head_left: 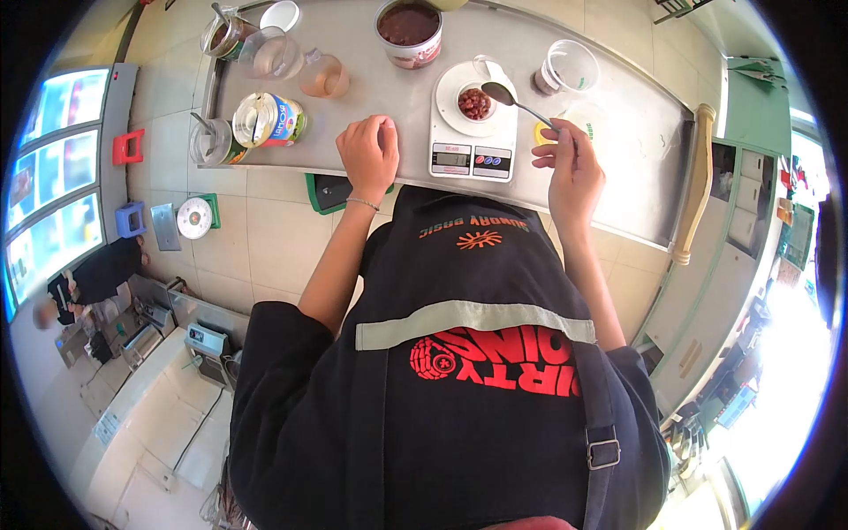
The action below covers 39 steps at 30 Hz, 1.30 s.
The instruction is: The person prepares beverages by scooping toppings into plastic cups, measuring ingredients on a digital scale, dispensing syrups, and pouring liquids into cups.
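Near the table's point(640, 185) front edge, the right hand point(579, 177) pinches a spoon point(532, 111), slanting leftward and away, tip beside the cup of beans point(475, 104) on the scale point(473, 146); the left hand point(367, 159) is loosely curled.

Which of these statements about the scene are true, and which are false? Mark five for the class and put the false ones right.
1. The right hand holds a spoon. True.
2. The left hand grips a jar. False: it is curled, with nothing visible in it.
3. A cup of reddish pieces sits on the scale. True.
4. The big can of dark red contents lies on its side. False: it stands upright, open at the top.
5. The scale is between the two hands, seen from left to right. True.
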{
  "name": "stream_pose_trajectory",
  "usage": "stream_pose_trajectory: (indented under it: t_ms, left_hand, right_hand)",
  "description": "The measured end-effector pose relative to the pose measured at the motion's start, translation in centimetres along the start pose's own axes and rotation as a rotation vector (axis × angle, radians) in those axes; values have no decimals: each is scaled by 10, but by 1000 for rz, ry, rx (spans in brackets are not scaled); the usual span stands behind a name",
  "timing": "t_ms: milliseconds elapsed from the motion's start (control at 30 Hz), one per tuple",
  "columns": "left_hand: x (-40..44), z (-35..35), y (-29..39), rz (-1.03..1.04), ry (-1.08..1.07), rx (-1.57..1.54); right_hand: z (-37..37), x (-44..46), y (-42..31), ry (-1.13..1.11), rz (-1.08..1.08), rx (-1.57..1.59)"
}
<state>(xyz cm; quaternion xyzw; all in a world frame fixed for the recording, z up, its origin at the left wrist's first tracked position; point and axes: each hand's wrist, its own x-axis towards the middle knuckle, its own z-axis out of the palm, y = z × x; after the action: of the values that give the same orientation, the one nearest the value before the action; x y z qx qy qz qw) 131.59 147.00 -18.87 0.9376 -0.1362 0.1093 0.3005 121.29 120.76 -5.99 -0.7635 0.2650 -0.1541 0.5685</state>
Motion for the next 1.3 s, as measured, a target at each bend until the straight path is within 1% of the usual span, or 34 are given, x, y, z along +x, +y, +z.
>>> stream_pose_trajectory:
  t_ms: [100, 167, 200, 267, 333, 400, 467, 533, 567, 633, 667, 733, 800, 833, 900, 967, 1000, 1067, 1100, 1133, 1167, 1200, 1233, 1267, 1300]
  left_hand:
    - [-3, 3, 0, 14, 68, -72]
    - [-5, 5, 0, 5, 102, -111]
    - [-5, 5, 1, -7, 121, -94]
    - [-6, 7, 2, -23, 147, -77]
    - [-6, 8, 2, 21, 201, -61]
    - [-8, 7, 1, 25, 196, -63]
    - [-9, 6, 1, 33, 183, -66]
    - [-8, 6, 1, 68, 192, -49]
    - [-8, 6, 1, 74, 195, -44]
    - [-9, 4, 0, 63, 140, -41]
    - [-8, 2, 0, 70, 142, -38]
    - [-10, -3, 6, 91, 77, -45]
    - [-6, 8, 24, 223, 96, -201]
    - [-3, 8, 36, 269, -7, -214]
    - [3, 19, 64, 283, -20, -214]
    - [11, 38, 78, 289, -49, -162]
    - [19, 39, 89, 278, -93, -196]
    - [26, 47, 101, 247, -83, -176]
    - [30, 53, 103, 261, -29, -181]
    - [31, 58, 105, 278, -21, -176]
    - [32, 60, 108, 238, -29, -150]
    - [35, 62, 110, 199, -35, -124]
    - [36, 63, 112, 160, -69, -164]
    - [36, 66, 110, 175, -63, -158]
    - [35, 68, 106, 191, -63, -224]
  right_hand:
    - [1, -1, -1, -17, 0, -10]
    - [2, 1, -2, 2, 170, 172]
    - [3, 3, -2, 1, 166, 171]
    - [4, 6, -2, 13, 205, 339]
    - [9, 14, -9, -2, 183, 396]
    - [21, 29, -23, -13, 159, 457]
    - [41, 53, -38, -114, -36, 392]
    - [66, 71, -54, -181, -252, 85]
    - [80, 86, -49, -179, -255, 93]
    - [107, 111, -34, -136, -913, -413]
    - [116, 115, -33, -129, -915, -408]
    - [130, 113, -34, -292, -909, -734]
    - [135, 100, -47, -387, -706, -868]
    - [129, 92, -46, -338, -725, -801]
    - [103, 75, -44, -279, -779, -638]
    - [60, 60, -41, -220, -772, -585]
    - [36, 55, -42, -152, -698, -654]
    - [-9, 57, -39, -41, -574, -788]
    - [-27, 59, -30, -20, -522, -910]
    - [-39, 59, -22, 3, -460, -1026]
    - [-44, 59, -20, 21, -464, -1014]
    - [-49, 62, -18, -78, -367, -1059]
    - [-53, 63, -15, -181, -265, -1100]
    - [-55, 67, -13, -167, -268, -1088]
    - [-54, 73, -11, -260, -195, -1069]
